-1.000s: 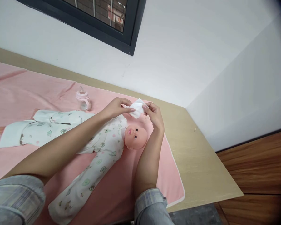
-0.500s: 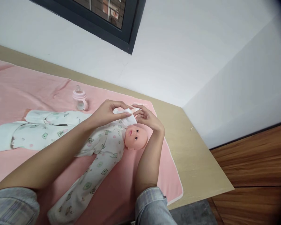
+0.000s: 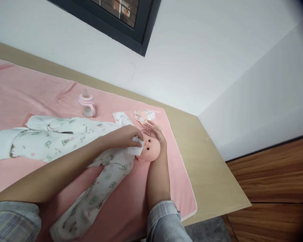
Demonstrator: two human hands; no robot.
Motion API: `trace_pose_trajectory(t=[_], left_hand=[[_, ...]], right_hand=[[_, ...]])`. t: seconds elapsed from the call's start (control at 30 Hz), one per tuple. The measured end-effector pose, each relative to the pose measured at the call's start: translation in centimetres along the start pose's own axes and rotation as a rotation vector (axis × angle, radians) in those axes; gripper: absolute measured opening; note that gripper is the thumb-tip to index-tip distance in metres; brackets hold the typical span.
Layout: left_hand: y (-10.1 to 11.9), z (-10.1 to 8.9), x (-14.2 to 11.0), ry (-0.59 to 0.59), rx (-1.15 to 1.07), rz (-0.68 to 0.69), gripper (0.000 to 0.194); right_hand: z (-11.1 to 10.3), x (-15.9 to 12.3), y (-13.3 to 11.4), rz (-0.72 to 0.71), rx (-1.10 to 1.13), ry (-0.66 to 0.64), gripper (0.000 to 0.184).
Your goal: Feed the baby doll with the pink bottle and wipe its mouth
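A baby doll (image 3: 153, 151) in a white patterned outfit lies on its back on a pink blanket, head to the right. My left hand (image 3: 128, 135) is closed on a folded white wipe (image 3: 134, 150), which rests against the lower part of the doll's face and covers its mouth. Beside the top of the doll's head is my right hand (image 3: 155, 131), fingers stretched out and apart, holding nothing; whether it touches the head I cannot tell. Just beyond those fingers lies a small crumpled plastic packet (image 3: 143, 116).
A pink baby bottle (image 3: 87, 105) with a handle stands on the blanket (image 3: 180, 188) behind the doll's body. The wooden table (image 3: 207, 174) shows along the back and right. Past it are a white wall, a dark window frame (image 3: 138, 40) and a wood-grain panel (image 3: 275, 181).
My left hand has brought the wipe down from above the doll's chest to its mouth. My right hand has let go of the wipe and moved next to the head. The packet is now uncovered.
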State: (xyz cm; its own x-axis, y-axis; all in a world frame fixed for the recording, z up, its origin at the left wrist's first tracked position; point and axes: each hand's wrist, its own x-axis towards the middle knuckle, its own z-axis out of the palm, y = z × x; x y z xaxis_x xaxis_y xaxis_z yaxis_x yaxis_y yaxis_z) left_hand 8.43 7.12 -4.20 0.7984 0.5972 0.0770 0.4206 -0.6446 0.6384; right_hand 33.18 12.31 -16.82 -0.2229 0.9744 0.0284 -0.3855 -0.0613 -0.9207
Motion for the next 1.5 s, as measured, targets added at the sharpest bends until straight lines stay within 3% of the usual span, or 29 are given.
trace_pose_trajectory(t=[0.3, 0.47, 0.73, 1.1, 1.5], left_hand=[[-0.2, 0.5, 0.0, 0.002, 0.176, 0.073, 0.018], [0.1, 0.1, -0.1, 0.009, 0.232, 0.049, 0.017], [-0.4, -0.3, -0.1, 0.004, 0.228, 0.007, 0.018], [-1.0, 0.0, 0.1, 0.066, 0.292, 0.016, 0.024], [-1.5, 0.6, 0.5, 0.128, 0.314, 0.094, 0.031]], right_hand=[[0.4, 0.5, 0.3, -0.006, 0.013, 0.024, 0.044], [1.0, 0.5, -0.2, 0.039, -0.048, 0.107, 0.045], [2.4, -0.4, -1.7, 0.057, -0.202, 0.130, 0.038], [1.3, 0.1, -0.4, 0.031, -0.045, 0.096, 0.046], [2.0, -0.2, -1.2, 0.052, -0.154, 0.144, 0.035]])
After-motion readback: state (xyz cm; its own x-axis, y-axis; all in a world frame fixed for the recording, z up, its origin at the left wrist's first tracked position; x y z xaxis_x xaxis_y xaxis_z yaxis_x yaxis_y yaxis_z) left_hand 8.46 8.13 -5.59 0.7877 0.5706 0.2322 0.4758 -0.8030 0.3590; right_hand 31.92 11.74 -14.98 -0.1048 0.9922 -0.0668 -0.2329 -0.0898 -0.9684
